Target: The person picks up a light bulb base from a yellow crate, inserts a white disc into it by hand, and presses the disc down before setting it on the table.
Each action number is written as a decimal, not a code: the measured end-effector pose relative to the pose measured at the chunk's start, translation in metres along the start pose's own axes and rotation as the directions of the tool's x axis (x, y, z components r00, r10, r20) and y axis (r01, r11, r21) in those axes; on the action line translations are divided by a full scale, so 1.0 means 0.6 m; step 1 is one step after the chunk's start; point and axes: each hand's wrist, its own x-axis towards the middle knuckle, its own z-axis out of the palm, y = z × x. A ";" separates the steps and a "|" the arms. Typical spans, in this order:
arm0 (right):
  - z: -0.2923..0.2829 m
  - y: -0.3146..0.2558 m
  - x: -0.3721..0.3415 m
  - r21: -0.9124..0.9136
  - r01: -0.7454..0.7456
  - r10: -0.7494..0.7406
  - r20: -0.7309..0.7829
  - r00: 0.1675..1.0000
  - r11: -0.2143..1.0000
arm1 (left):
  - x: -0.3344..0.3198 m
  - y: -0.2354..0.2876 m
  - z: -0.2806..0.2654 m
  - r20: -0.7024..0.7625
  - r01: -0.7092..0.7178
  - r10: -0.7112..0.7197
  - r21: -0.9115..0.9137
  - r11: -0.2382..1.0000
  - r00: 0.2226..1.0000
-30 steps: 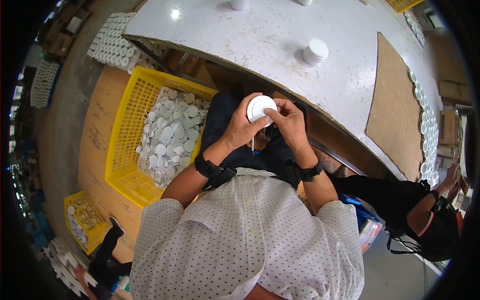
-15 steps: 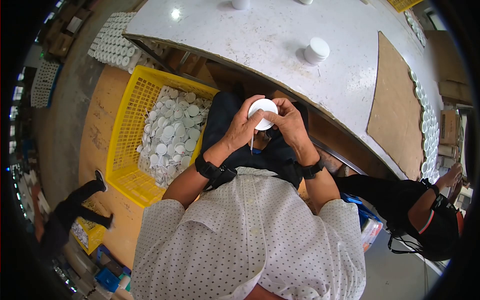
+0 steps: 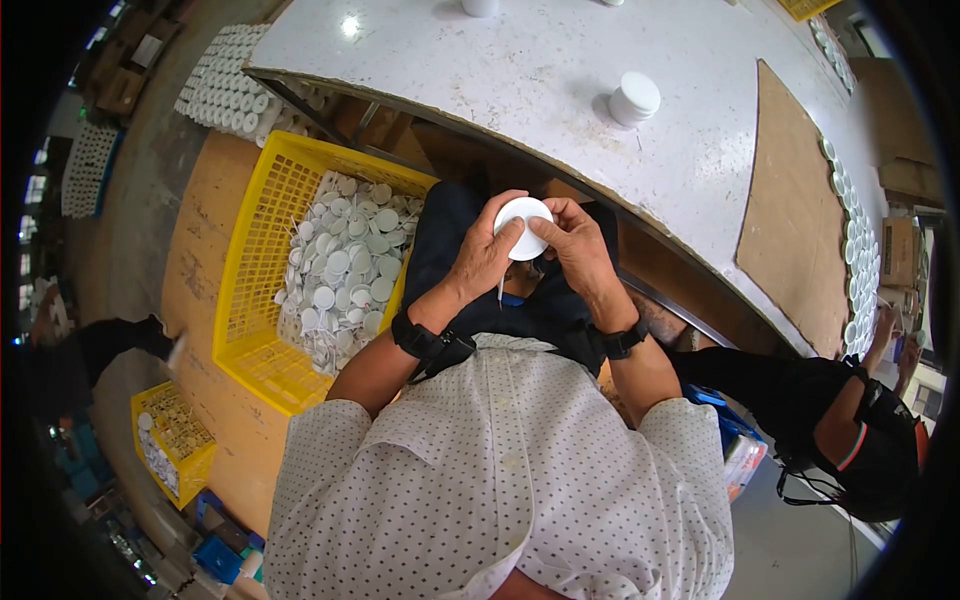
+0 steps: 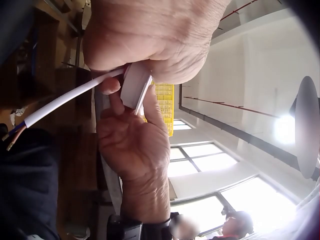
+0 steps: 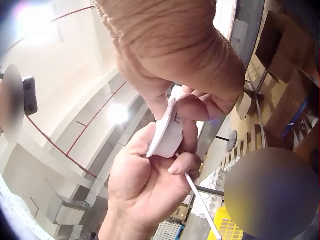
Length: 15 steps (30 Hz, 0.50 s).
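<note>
Both hands (image 3: 483, 262) grip the white disc (image 3: 524, 229)

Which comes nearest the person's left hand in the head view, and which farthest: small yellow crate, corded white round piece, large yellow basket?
Nearest the left hand first:
1. Corded white round piece: held in it.
2. Large yellow basket: just left.
3. Small yellow crate: lower left of picture.

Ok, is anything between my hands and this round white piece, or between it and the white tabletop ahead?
Nothing visible: your left hand and right hand both grip the round white piece directly. Toward the white tabletop, only your own fingers show before its near edge.
</note>
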 end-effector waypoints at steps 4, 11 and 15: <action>-0.001 0.006 0.002 0.002 0.008 -0.008 0.027 1.000 1.000 | 0.001 -0.013 0.002 -0.037 -0.122 0.126 0.103 0.987 0.991; 0.010 0.016 0.006 -0.142 -0.003 0.000 -0.020 1.000 0.990 | 0.000 -0.032 -0.006 -0.056 -0.201 0.212 0.162 0.966 0.976; 0.016 0.018 0.002 -0.206 -0.012 0.000 -0.061 0.998 0.978 | -0.005 -0.040 -0.027 -0.074 -0.110 0.119 0.115 0.987 0.990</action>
